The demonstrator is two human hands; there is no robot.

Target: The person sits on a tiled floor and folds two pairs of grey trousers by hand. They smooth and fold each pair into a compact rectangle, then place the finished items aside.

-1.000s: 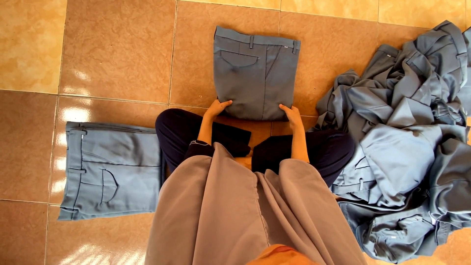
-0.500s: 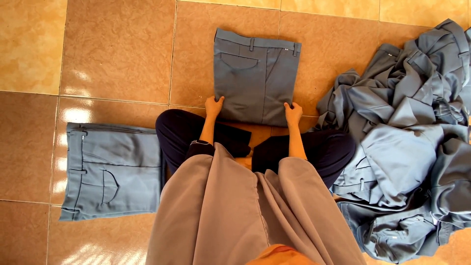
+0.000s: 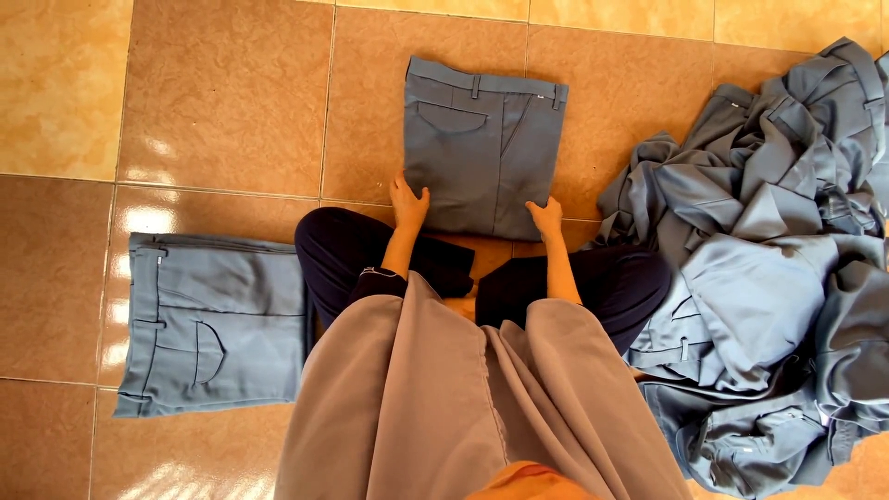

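Note:
A folded pair of grey-blue trousers (image 3: 482,143) lies on the tiled floor in front of me, waistband away from me. My left hand (image 3: 408,204) grips its near left corner. The near right corner is pinched by my right hand (image 3: 546,218). Both arms reach out over my crossed legs in dark trousers (image 3: 352,255).
A second folded pair of grey-blue trousers (image 3: 208,324) lies flat on the floor at my left. A large heap of crumpled grey-blue garments (image 3: 778,268) fills the right side. Brown and tan floor tiles (image 3: 222,93) spread around.
My hands have shifted slightly along the near edge of the folded trousers, from lying on top of the fabric to holding its corners. The trousers stay in place.

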